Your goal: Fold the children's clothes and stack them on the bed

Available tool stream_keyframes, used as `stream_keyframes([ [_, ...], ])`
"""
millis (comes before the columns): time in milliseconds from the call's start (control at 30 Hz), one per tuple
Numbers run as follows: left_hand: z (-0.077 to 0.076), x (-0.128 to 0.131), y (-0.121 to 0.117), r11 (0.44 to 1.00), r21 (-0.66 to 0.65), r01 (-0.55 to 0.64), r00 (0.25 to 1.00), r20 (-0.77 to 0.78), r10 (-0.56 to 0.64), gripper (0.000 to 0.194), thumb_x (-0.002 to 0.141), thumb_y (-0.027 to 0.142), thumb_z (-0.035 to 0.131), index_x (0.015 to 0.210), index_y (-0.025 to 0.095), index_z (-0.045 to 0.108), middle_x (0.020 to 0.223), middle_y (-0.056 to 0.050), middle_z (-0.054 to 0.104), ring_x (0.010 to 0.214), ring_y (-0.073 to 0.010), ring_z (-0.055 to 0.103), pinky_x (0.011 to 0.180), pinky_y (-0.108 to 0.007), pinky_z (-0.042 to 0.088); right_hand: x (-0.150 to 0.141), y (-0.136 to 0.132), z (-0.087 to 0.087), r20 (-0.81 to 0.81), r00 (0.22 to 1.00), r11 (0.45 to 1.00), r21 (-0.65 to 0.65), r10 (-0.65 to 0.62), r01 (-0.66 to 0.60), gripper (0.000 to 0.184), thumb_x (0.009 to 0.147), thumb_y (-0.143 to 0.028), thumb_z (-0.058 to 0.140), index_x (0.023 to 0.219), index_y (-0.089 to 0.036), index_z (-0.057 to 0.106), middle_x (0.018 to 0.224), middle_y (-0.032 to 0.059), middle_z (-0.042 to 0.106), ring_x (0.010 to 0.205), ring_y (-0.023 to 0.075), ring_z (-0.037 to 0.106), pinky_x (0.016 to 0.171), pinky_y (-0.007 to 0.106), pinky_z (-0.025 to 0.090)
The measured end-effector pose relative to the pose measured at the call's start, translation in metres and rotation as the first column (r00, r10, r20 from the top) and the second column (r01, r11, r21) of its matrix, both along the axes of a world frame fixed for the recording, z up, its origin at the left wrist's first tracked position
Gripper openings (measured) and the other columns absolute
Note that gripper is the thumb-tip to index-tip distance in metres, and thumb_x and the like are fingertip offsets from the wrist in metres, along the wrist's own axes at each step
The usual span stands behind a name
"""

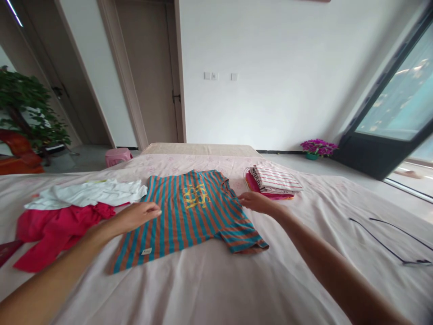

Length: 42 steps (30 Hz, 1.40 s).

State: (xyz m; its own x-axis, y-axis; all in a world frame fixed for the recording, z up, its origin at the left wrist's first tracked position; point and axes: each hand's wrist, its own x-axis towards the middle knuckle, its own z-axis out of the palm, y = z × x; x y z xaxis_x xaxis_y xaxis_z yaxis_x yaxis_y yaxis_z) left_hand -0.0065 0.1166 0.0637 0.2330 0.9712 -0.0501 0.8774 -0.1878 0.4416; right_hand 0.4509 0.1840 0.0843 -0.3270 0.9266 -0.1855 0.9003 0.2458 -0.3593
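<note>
A T-shirt [176, 216] with teal and brown stripes and a yellow emblem lies spread on the bed, its collar to the right. One short sleeve points toward me; the far sleeve does not show. My left hand [144, 214] is over the hem side with its fingers curled closed, and what they hold, if anything, is hidden. At the collar end, my right hand [253, 201] has its fingertips pinched together at the shirt's shoulder edge. A small white label [146, 251] shows near the hem.
Left of the shirt lie a crumpled white garment [88, 194] and a red one [57, 225]. Folded clothes [275, 180] are stacked beyond my right hand. Eyeglasses [402, 259] rest on the pale bedsheet [216, 289] at right. A pink stool [118, 156] stands past the bed.
</note>
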Motion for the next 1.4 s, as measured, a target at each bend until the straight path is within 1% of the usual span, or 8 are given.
stream_keyframes([
  [100, -0.014, 0.025, 0.045, 0.982, 0.163, -0.092, 0.993, -0.056, 0.102, 0.045, 0.086, 0.046, 0.046, 0.116, 0.02, 0.067, 0.12, -0.007, 0.071, 0.109, -0.0233, 0.066, 0.091, -0.027, 0.049, -0.03, 0.045, -0.018, 0.078, 0.972, 0.961, 0.192, -0.22, 0.201, 0.043, 0.094, -0.035, 0.048, 0.13, -0.015, 0.06, 0.127, 0.0169, 0.063, 0.117, 0.0286, 0.059, 0.096, 0.036, 0.044],
  [233, -0.039, 0.042, 0.085, 0.938, 0.26, -0.231, 0.96, -0.096, 0.263, 0.049, 0.093, 0.038, 0.039, 0.131, 0.013, 0.057, 0.138, -0.014, 0.059, 0.13, -0.0236, 0.053, 0.106, -0.031, 0.04, -0.063, 0.082, -0.031, 0.092, 0.925, 0.907, 0.253, -0.368, 0.336, 0.046, 0.098, -0.036, 0.037, 0.125, -0.006, 0.059, 0.126, 0.0254, 0.06, 0.118, 0.0312, 0.058, 0.094, 0.037, 0.045],
  [400, -0.065, 0.038, 0.096, 0.858, 0.335, -0.39, 0.879, -0.144, 0.456, 0.053, 0.096, 0.04, 0.035, 0.138, 0.011, 0.05, 0.146, -0.022, 0.048, 0.141, -0.0345, 0.036, 0.112, -0.051, 0.029, -0.093, 0.105, -0.048, 0.096, 0.881, 0.858, 0.297, -0.463, 0.418, 0.05, 0.098, -0.045, 0.036, 0.124, -0.009, 0.059, 0.13, 0.0262, 0.056, 0.122, 0.0352, 0.054, 0.089, 0.04, 0.048],
  [633, -0.081, 0.016, 0.099, 0.86, 0.354, -0.367, 0.856, -0.233, 0.461, 0.058, 0.097, 0.056, 0.026, 0.14, 0.026, 0.051, 0.154, -0.012, 0.041, 0.145, -0.0352, 0.027, 0.113, -0.063, 0.017, -0.09, 0.12, -0.066, 0.112, 0.901, 0.876, 0.31, -0.418, 0.368, 0.039, 0.102, -0.03, 0.026, 0.121, -0.013, 0.055, 0.109, 0.0197, 0.068, 0.105, 0.0291, 0.066, 0.085, 0.039, 0.048],
  [800, -0.08, -0.003, 0.105, 0.843, 0.364, -0.396, 0.826, -0.258, 0.5, 0.059, 0.098, 0.053, 0.023, 0.142, 0.024, 0.049, 0.155, -0.009, 0.04, 0.143, -0.0346, 0.032, 0.114, -0.061, 0.017, -0.071, 0.123, -0.07, 0.131, 0.871, 0.838, 0.373, -0.473, 0.399, 0.037, 0.101, -0.031, 0.029, 0.118, -0.01, 0.055, 0.11, 0.0219, 0.067, 0.107, 0.0321, 0.065, 0.085, 0.039, 0.048],
  [967, -0.081, -0.03, 0.103, 0.859, 0.414, -0.301, 0.854, -0.284, 0.436, 0.052, 0.099, 0.045, 0.025, 0.138, 0.026, 0.053, 0.15, -0.008, 0.048, 0.137, -0.0283, 0.042, 0.116, -0.054, 0.018, -0.067, 0.117, -0.069, 0.16, 0.867, 0.832, 0.407, -0.471, 0.377, 0.038, 0.102, -0.034, 0.03, 0.118, -0.012, 0.055, 0.108, 0.0201, 0.068, 0.105, 0.0316, 0.066, 0.085, 0.039, 0.048],
  [1167, -0.079, -0.075, 0.088, 0.83, 0.475, -0.294, 0.83, -0.304, 0.467, 0.044, 0.096, 0.031, 0.032, 0.128, 0.021, 0.061, 0.14, -0.009, 0.058, 0.137, -0.0237, 0.042, 0.119, -0.045, 0.011, -0.058, 0.1, -0.054, 0.215, 0.911, 0.898, 0.353, -0.351, 0.263, 0.04, 0.099, -0.042, 0.038, 0.12, -0.013, 0.056, 0.116, 0.0205, 0.065, 0.108, 0.032, 0.064, 0.087, 0.04, 0.047],
  [1400, -0.072, -0.055, 0.089, 0.758, 0.533, -0.376, 0.763, -0.286, 0.579, 0.038, 0.093, 0.037, 0.039, 0.1, 0.019, 0.072, 0.113, -0.013, 0.071, 0.124, -0.0326, 0.05, 0.115, -0.057, 0.007, -0.047, 0.066, -0.051, 0.238, 0.91, 0.898, 0.369, -0.341, 0.24, 0.043, 0.1, -0.046, 0.035, 0.126, -0.017, 0.051, 0.125, 0.0196, 0.06, 0.111, 0.0311, 0.062, 0.085, 0.04, 0.049],
])
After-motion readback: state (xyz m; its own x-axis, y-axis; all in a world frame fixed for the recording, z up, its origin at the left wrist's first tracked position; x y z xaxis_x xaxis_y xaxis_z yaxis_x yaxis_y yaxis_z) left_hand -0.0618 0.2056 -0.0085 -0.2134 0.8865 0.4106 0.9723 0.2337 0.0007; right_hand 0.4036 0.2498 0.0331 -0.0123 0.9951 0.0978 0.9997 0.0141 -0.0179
